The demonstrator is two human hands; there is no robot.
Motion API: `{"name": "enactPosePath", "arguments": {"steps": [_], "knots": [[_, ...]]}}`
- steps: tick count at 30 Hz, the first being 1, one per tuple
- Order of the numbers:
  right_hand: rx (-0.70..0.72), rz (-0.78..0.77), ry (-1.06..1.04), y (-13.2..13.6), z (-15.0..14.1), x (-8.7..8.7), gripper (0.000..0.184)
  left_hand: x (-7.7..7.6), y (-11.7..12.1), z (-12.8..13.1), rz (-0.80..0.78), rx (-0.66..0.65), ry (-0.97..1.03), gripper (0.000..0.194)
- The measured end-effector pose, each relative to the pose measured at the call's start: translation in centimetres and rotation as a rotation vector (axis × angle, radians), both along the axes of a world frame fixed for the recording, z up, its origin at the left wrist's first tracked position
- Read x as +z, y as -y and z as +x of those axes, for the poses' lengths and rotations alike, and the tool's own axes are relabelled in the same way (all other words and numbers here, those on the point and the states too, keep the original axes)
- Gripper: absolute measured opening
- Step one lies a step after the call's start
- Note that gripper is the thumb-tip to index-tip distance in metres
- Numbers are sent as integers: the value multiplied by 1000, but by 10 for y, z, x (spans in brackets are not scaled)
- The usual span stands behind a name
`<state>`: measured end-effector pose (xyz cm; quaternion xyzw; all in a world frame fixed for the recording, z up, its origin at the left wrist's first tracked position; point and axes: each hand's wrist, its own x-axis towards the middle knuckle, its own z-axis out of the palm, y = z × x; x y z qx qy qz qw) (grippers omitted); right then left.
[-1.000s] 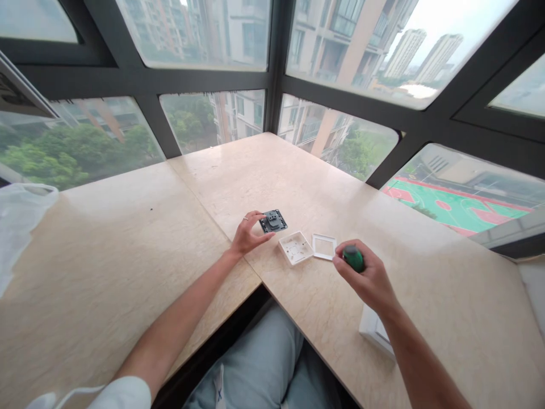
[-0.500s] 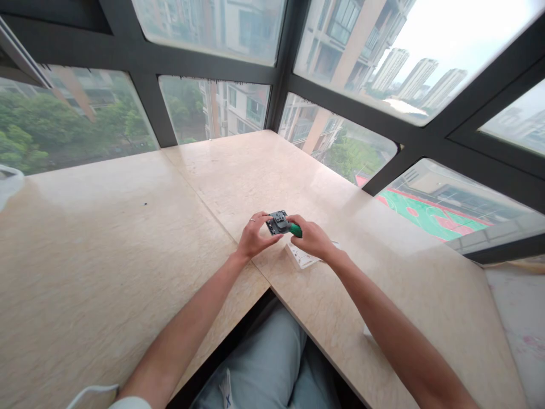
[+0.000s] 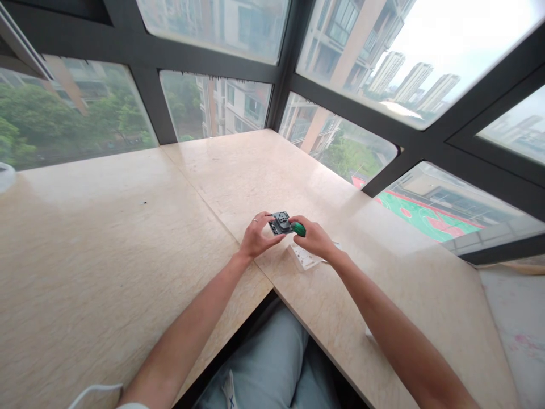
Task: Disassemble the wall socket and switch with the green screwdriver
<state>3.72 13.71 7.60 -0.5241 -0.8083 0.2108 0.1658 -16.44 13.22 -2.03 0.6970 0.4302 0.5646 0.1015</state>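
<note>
Head view: the left hand (image 3: 255,237) grips a dark module (image 3: 281,222) by its edge, thumb on the near side and fingers on the far side. The module is clear of the counter (image 3: 204,272), in front of the person. The right hand (image 3: 315,237) is closed around a green handle (image 3: 299,229) at the module's right side. The working end of the handle cannot be seen, so I cannot tell whether it engages the module. A shallow white box (image 3: 305,259) rests on the counter just below the right hand, partly covered by it.

Risks, as judged from my position:

1. Slip of the tool. Cause: off-axis pressure from the right hand. The left fingers lie near the line of force.
2. Rotation of the module. Cause: turning force against a fingertip grip, with no surface bracing it from below.
3. Drop. Cause: a loosened left grip. The box lies near, and the counter edge (image 3: 273,288) is on the person's side; a bounce could carry small parts over it.
</note>
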Motion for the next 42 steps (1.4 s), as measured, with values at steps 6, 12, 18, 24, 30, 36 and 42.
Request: {"name": "enactPosePath", "arguments": {"steps": [6, 12, 18, 24, 30, 36, 42], "knots": [[-30, -44, -132, 2, 2, 1, 56, 2, 1, 0, 35, -26, 20, 45], [-182, -136, -384, 6, 4, 6, 54, 3, 1, 0, 15, -9, 34, 47], [-405, -456, -715, -5, 6, 21, 42, 2, 0, -1, 11, -20, 60, 48], [-427, -832, -990, -14, 1, 32, 26, 3, 0, 1, 19, -58, 175, 52], [-399, -1069, -1138, -18, -9, 22, 21, 3, -2, 9, -116, -153, 515, 57], [-397, -1226, -1170, -24, -28, 7, 16, 1, -6, 12, -165, -168, 594, 60], [-399, -1337, -1168, -29, -42, -3, 18, 2, -5, 12, -185, -186, 595, 61]]}}
